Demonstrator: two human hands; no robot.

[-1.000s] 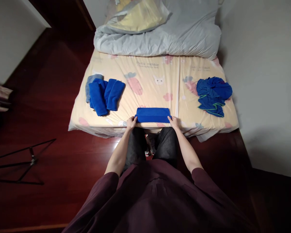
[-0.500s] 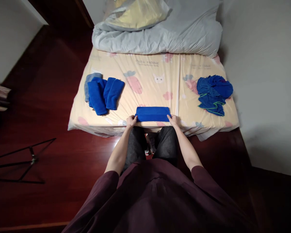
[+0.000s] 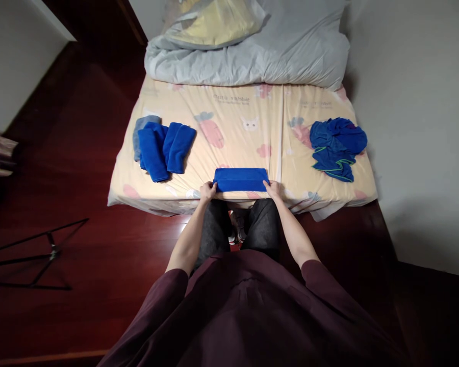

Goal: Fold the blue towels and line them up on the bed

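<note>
A blue towel (image 3: pixel 240 179), folded into a flat strip, lies at the near edge of the bed (image 3: pixel 233 127). My left hand (image 3: pixel 207 191) pinches its near left corner and my right hand (image 3: pixel 274 189) pinches its near right corner, fingers closed on the cloth. To the left on the bed lie several folded blue towels (image 3: pixel 164 148) side by side, with a grey one under them. At the right side sits a crumpled heap of blue cloths (image 3: pixel 337 148) with green trim.
A grey duvet (image 3: pixel 252 56) and a yellow pillow (image 3: pixel 214 20) are bunched at the head of the bed. A wall runs along the right side. Dark red wooden floor surrounds the bed, with a black tripod stand (image 3: pixel 38 255) lying at the left.
</note>
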